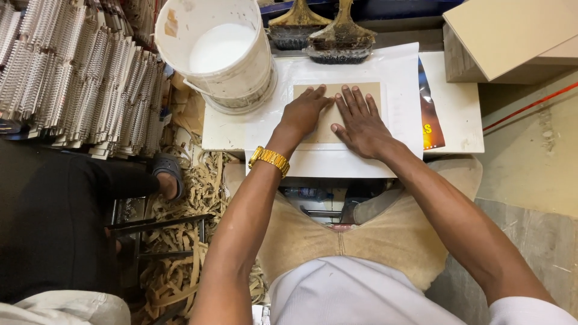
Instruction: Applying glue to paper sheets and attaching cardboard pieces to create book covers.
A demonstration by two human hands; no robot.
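A tan cardboard rectangle (367, 90) lies on a white sheet (397, 78) that covers a small white work board (460, 108). My left hand (304, 111) presses flat on the cardboard's left half, fingers spread, with a gold watch (269, 159) on the wrist. Palm down, my right hand (360, 123) rests on the middle of the same cardboard, fingers apart. Neither hand grips anything.
A white bucket of white glue (220, 51) stands at the board's back left. Two wide, glue-caked brushes (322, 30) lie behind the sheet. Stacked spiral-bound books (78, 72) fill the left. Cardboard strips (192, 198) litter the floor. A printed cover (430, 114) and board stacks (512, 36) sit at right.
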